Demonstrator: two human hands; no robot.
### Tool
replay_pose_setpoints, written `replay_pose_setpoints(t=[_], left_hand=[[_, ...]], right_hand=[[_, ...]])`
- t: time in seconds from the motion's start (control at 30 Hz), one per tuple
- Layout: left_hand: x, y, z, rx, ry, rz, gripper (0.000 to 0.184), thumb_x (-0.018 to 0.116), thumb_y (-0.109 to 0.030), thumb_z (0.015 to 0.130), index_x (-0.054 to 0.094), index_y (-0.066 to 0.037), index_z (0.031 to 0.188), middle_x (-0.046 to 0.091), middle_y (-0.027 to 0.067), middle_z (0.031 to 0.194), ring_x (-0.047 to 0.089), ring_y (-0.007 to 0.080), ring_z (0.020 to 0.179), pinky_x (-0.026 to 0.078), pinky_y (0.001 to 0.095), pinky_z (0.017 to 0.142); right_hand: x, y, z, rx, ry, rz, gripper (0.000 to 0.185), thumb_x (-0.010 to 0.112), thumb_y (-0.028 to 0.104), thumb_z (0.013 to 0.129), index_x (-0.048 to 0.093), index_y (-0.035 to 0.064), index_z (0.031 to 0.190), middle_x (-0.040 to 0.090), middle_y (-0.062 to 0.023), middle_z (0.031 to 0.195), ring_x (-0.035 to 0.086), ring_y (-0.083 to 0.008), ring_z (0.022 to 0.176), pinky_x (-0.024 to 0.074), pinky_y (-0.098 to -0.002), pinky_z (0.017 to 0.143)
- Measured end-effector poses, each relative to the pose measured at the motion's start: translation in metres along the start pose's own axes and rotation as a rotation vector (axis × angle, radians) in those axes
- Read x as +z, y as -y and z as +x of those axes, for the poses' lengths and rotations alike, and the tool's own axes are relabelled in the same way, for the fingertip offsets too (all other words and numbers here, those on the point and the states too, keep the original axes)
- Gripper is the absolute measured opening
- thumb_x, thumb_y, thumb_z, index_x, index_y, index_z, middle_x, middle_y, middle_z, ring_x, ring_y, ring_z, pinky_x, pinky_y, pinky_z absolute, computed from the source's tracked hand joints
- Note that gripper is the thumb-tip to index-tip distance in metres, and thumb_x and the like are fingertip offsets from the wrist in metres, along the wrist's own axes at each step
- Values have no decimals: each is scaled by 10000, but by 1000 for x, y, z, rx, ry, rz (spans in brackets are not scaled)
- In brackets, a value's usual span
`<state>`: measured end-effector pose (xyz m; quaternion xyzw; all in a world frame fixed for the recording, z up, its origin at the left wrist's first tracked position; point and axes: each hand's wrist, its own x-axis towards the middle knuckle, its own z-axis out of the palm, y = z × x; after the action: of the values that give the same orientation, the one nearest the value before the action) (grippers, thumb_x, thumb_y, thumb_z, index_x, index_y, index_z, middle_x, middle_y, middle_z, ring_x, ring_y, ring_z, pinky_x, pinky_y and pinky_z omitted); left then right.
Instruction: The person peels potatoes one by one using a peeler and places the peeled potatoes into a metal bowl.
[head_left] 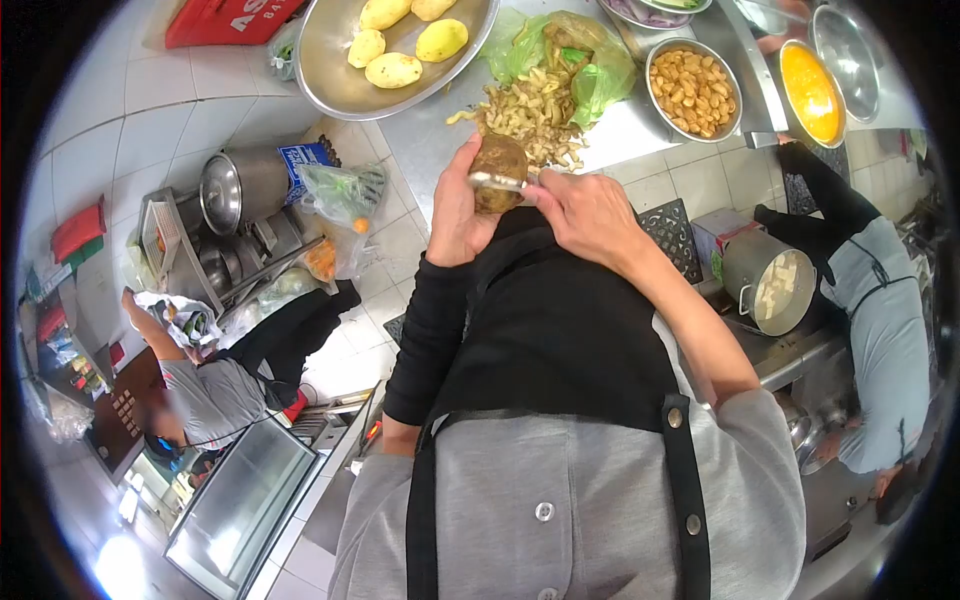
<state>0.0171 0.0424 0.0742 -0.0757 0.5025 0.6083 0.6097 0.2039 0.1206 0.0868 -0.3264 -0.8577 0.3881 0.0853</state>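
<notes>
a: what are you holding in the left hand?

b: i'm holding a potato, brown-skinned. the fingers are grasping it from the side, thumb up, and i'm judging that this grip is leaving the face nearest the other hand free.

a: and the right hand?

b: there the fingers are grasping a peeler. its metal part is lying across the potato, and i'm reading the close pinch as giving short, steady control. my view isn't showing the handle, as the hand is covering it.

a: why are you working just there?

b: i'm holding the potato up at the near edge of the worktop, right before a heap of peelings. that's probably letting scraps fall in one place. a green bag is lying behind the heap, touching it; how much is sitting inside i'm not managing to tell.

a: what's the basin doing on the left?

b: it's holding five yellow potatoes, skins off. i'm guessing it's standing beyond the left hand so the bare ones are staying apart from the scraps while being near to reach.

a: and on the right?

b: a bowl is holding brown chunks. it's standing apart from the heap, which is likely sparing it stray peel.
</notes>
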Motion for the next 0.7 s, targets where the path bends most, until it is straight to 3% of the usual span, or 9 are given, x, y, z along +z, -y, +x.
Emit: replay_pose_setpoints(t=[0.1, 0.17, 0.27, 0.37, 0.5, 0.57, 0.63, 0.7], left_hand=[[-17, 0, -10, -113, 62, -17, 443, 520, -367, 1116, 621, 19, 1309, 739, 188, 1180, 743, 333, 1011, 638, 460, 850], [-23, -5, -7, -153, 93, -46, 462, 512, -375, 1118, 611, 25, 1326, 726, 204, 1198, 727, 354, 1047, 630, 479, 878], [-26, 5, -5, -129, -34, -109, 490, 516, -415, 1114, 617, 13, 1331, 709, 206, 1235, 699, 341, 1120, 600, 516, 926], [-33, 9, -2, -111, -11, -81, 483, 528, -436, 1110, 630, -9, 1313, 721, 183, 1215, 706, 311, 1113, 599, 487, 896], [-44, 14, 2, -177, 19, -30, 482, 513, -469, 1115, 643, -43, 1300, 737, 159, 1200, 719, 271, 1055, 599, 440, 858], [-48, 10, -1, -222, 62, -52, 489, 509, -452, 1118, 638, -20, 1309, 730, 189, 1205, 721, 315, 1042, 611, 441, 846], [-54, 4, -9, -260, 103, -73, 496, 505, -434, 1120, 634, 2, 1319, 724, 219, 1209, 724, 360, 1030, 623, 443, 835], [-36, -3, -17, -194, 11, -44, 498, 513, -416, 1117, 620, 22, 1330, 718, 235, 1210, 719, 394, 1015, 630, 443, 836]], right_hand=[[16, -62, 21, 146, -4, -205, 472, 501, 403, 1104, 742, 30, 943, 729, -252, 800, 729, -460, 805, 572, -563, 743], [17, -74, 23, 226, 24, -146, 511, 494, 413, 1109, 753, 11, 928, 727, -280, 825, 722, -484, 843, 561, -585, 785], [4, -25, 9, 286, -13, 28, 522, 494, 441, 1114, 723, 4, 942, 719, -281, 813, 710, -505, 837, 552, -595, 760], [5, 1, -4, 113, 33, 101, 467, 526, 429, 1116, 660, 16, 942, 665, -262, 732, 668, -494, 755, 504, -585, 703], [15, 10, -10, -33, 62, 56, 444, 551, 417, 1104, 646, 25, 917, 658, -241, 692, 662, -484, 696, 510, -569, 662], [27, -25, 7, 60, 106, -3, 443, 509, 399, 1104, 756, 32, 1077, 720, -248, 787, 714, -468, 759, 559, -569, 713], [39, -79, 28, 164, 140, -190, 437, 502, 386, 1104, 760, 35, 1063, 726, -259, 827, 719, -470, 811, 559, -569, 762], [18, -56, 28, 190, 84, -56, 456, 506, 405, 1104, 757, 32, 1026, 724, -267, 831, 718, -473, 836, 558, -569, 781]])
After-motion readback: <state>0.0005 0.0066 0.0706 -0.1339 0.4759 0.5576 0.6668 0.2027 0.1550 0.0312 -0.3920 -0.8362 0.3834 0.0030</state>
